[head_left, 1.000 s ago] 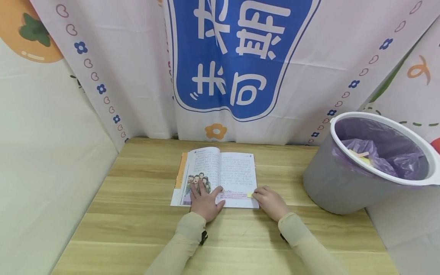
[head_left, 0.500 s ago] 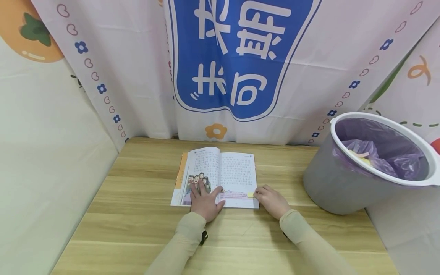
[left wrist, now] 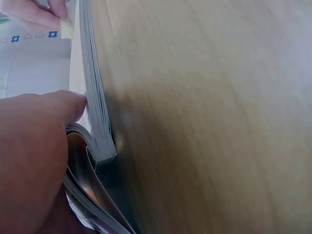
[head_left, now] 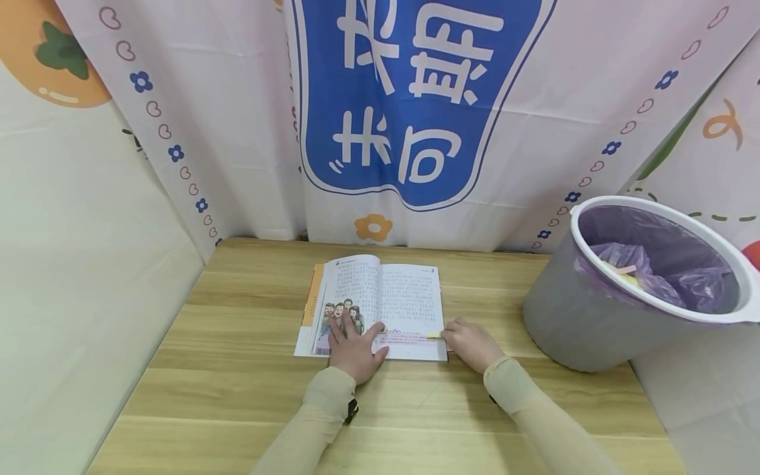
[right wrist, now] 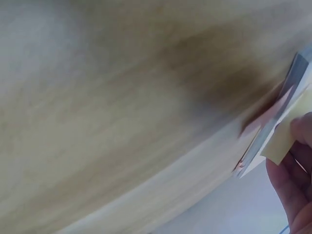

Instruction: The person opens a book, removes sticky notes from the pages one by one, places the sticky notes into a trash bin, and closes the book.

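Note:
An open book [head_left: 410, 293] lies on the wooden table, with printed text on both pages and a drawing of several people on the left one. My left hand [head_left: 355, 355] rests spread over the lower left page and the spine, its thumb on the right page. At the right page's lower outer edge, my right hand [head_left: 472, 346] pinches a yellow sticky note [right wrist: 282, 141] between thumb and fingers. The note stands partly raised over the page; whether it still sticks there I cannot tell. A pink paper tab [right wrist: 267, 114] juts from the book's edge beneath it.
To the right stands a grey bin [head_left: 570, 313] with a white rim and a purple liner, holding yellow and pink scraps [head_left: 626, 270]. The wooden table [head_left: 249, 409] runs back to a printed curtain [head_left: 249, 132].
My right hand has drawn slightly to the right, and the yellow sticky note has gone from lying flat to tilted up. The left hand and the book stay in place.

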`<move>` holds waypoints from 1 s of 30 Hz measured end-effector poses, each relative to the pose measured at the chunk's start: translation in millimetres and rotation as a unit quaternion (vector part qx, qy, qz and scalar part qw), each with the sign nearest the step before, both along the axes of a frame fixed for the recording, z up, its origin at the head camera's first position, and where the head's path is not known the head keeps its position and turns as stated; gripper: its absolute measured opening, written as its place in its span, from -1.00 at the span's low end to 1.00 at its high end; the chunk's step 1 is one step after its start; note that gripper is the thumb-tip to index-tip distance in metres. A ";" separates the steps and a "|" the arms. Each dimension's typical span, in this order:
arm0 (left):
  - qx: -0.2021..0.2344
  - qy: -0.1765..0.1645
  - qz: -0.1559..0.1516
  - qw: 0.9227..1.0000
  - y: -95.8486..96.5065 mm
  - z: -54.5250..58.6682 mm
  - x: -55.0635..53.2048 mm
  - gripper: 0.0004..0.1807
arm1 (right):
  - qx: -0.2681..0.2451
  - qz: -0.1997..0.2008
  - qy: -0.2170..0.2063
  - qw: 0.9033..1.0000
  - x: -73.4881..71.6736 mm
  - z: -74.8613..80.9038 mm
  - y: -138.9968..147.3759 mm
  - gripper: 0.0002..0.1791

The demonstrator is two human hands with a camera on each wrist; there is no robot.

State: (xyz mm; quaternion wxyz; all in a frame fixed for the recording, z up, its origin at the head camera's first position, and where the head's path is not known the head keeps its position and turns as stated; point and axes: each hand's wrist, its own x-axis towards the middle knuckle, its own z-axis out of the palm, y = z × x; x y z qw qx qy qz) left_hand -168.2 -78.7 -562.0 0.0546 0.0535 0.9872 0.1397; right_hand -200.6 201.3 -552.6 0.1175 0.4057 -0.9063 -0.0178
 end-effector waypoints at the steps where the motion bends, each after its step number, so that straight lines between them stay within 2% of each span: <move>1: 0.001 0.002 0.000 1.000 0.1 0.2 0.1 -0.44 | -0.003 0.000 0.001 1.000 -0.1 0.9 0.5 -0.75; 7: 0.003 0.003 -0.003 1.000 0.1 -0.2 -0.5 -0.43 | -0.042 0.003 0.016 0.999 -1.1 13.4 4.5 -0.68; 9: 0.005 0.003 -0.003 1.000 -0.2 -0.3 -0.6 -0.43 | -0.055 0.005 0.025 0.998 -1.1 23.4 5.8 -0.67; 12: 0.007 0.003 -0.003 1.000 -0.6 -0.2 -0.4 -0.44 | -0.061 -0.002 0.050 0.997 -0.4 43.6 10.2 -0.64; 18: 0.005 0.007 -0.003 1.000 -0.8 0.9 0.3 -0.44 | -0.096 0.003 0.100 0.990 3.9 98.4 27.8 -0.59; 21: 0.000 0.009 -0.006 1.000 -1.7 1.8 0.3 -0.44 | -0.127 0.008 0.139 0.982 7.5 127.4 40.1 -0.62; 25: -0.008 0.011 -0.015 1.000 -4.5 1.7 -0.2 -0.39 | -0.174 0.002 0.206 0.963 14.2 166.9 57.6 -0.72; 30: -0.014 0.010 -0.033 0.999 -8.3 0.3 -1.2 -0.19 | -0.218 -0.055 0.266 0.937 27.0 212.7 80.5 -0.76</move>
